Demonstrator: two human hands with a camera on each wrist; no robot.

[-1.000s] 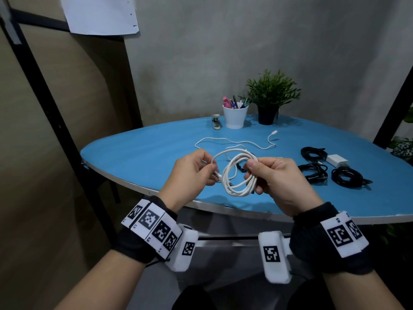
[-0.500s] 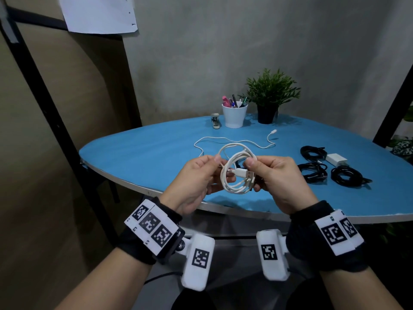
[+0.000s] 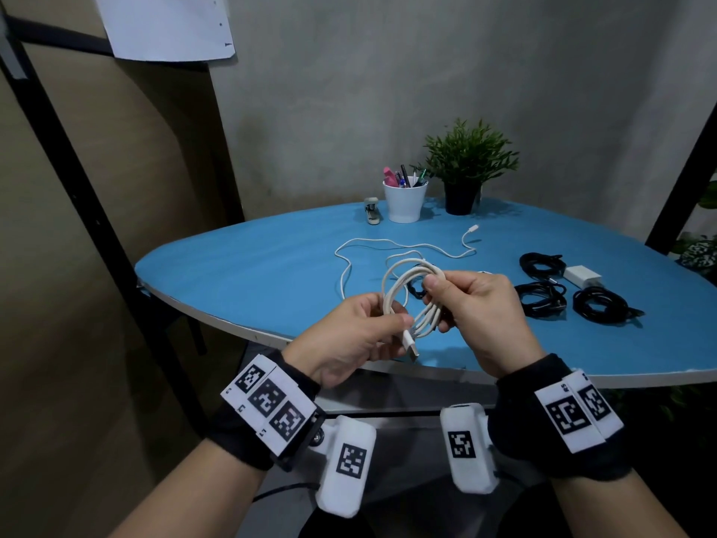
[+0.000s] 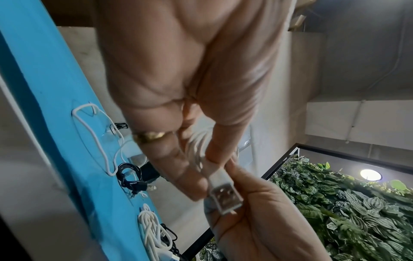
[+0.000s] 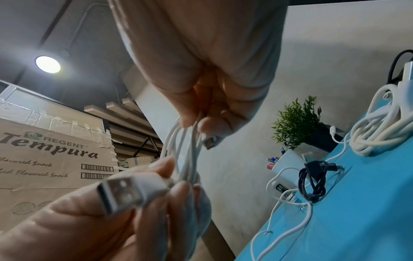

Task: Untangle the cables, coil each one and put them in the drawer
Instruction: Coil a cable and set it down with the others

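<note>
**Plug end pointing at five o'clock, below the coil**

The person is holding a white cable (image 3: 411, 300) coiled in mid-air, just in front of the near edge of the blue desk (image 3: 248, 273); the right hand (image 3: 477, 308) is pinching the bundled loops on their three o'clock side, thumb on top, grip clamped on the strands; the left hand (image 3: 349, 343) is pinching the cable just behind its USB plug (image 3: 410, 348), grip clamped likewise. The relation that matters is this: the plug is sticking out from the coil's lower edge toward five o'clock, its long axis running roughly crosswise to the loops, and the left hand is the nearer one to it; so the tucking or wrapping of that tail is probably falling to the left hand while the right is steadying the coil. A loose white cable (image 3: 403, 248) is lying on the desk at twelve o'clock; black coils (image 3: 599, 304) are sitting at three o'clock; no drawer is showing.
</note>
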